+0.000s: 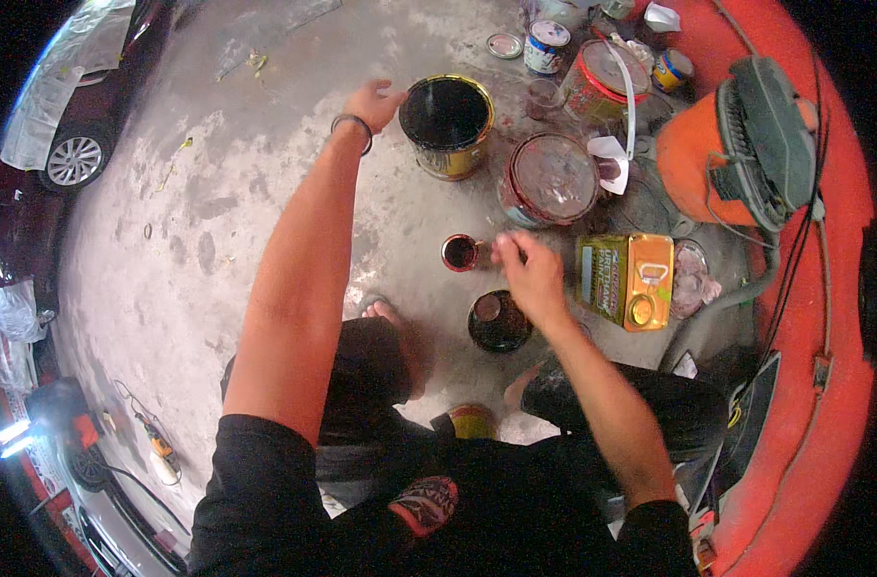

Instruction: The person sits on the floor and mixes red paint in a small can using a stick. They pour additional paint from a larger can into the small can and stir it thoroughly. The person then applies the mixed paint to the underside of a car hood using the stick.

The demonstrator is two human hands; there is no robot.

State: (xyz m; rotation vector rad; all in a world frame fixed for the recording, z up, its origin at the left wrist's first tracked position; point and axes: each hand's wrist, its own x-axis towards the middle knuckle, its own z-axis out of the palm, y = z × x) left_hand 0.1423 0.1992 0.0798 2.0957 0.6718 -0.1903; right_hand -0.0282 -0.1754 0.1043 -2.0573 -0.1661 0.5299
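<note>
My left hand (375,106) reaches to the left side of a large gold can (445,116) full of black liquid; its fingers are loosely bent at the rim, apparently apart. My right hand (517,260) is closed just right of a small dark-red cup (461,252); what its fingers hold, if anything, I cannot make out. Below it sits a round dark container (499,321). A red-stained lidded pail (548,179) stands above my right hand, and a yellow rectangular paint tin (625,282) lies to its right.
An orange shop vacuum (722,149) with hose and cables stands at right on red flooring or edging (818,298). Several cans (547,47) and pails crowd the back right. A dark car (20,221) is at left, with a power tool (160,447) on the concrete floor (198,240).
</note>
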